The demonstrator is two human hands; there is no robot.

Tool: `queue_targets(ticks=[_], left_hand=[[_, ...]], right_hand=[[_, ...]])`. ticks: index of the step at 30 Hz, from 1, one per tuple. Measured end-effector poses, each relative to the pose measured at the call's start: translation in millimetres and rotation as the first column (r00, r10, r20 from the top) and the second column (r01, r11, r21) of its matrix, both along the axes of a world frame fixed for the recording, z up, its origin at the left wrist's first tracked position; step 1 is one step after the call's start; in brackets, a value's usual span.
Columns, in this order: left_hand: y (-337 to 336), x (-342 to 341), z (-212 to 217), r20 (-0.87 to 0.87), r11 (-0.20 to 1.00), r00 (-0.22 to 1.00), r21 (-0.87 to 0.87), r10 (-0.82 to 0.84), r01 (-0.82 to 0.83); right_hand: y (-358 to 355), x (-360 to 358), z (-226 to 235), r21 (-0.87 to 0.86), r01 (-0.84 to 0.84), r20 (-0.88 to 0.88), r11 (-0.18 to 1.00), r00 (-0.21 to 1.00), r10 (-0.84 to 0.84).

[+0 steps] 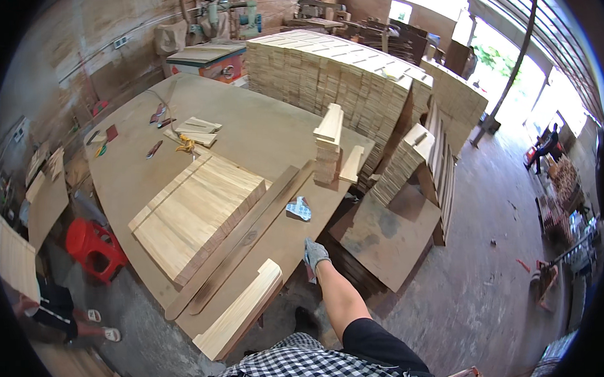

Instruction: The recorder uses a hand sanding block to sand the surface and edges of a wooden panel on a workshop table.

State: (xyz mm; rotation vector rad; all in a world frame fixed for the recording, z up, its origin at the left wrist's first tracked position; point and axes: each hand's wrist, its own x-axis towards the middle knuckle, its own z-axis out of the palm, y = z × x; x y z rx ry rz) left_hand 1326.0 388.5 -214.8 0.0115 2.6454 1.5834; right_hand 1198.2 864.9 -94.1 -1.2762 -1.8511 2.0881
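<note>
Right hand [314,253]: gloved in grey, arm stretched forward from the lower edge; it rests at the near edge of the counter [260,133]. Whether its fingers are curled or spread cannot be told.
Left hand: out of the picture.
Counter: a large brown board surface, running from upper left to lower right.
Glove [299,208]: a loose grey-blue one lying on the counter just beyond the right hand, apart from it.
Long strips [250,238]: two dark wooden lengths lying side by side, diagonally, between the glove and the flat panel.
Flat panel [196,215]: pale boards laid edge to edge, left of the strips and touching them.
Pale block [241,310]: a thick light timber piece at the counter's near corner, left of the right hand.
Small stack [328,144]: short pale pieces piled upright near the far edge.
Large stacks [338,71]: cut pale boards piled behind the counter.
Red stool [94,249]: on the floor, left of the counter.
Another person [60,313]: legs and sandals only, lower left.
</note>
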Motion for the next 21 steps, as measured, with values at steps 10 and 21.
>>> queue_targets(ticks=[10, 21], left_hand=[[29, 60, 119, -0.024, 0.817, 1.0, -0.577, -0.005, -0.01], [38, 74, 158, 0.003, 0.922, 0.99, -0.364, 0.142, -0.131]], right_hand=[[19, 13, -8, -0.162, -0.053, -0.036, 0.985, 0.998, 0.048], [-7, 50, 6, -0.37, 0.03, 0.065, 0.929, 0.998, -0.006]])
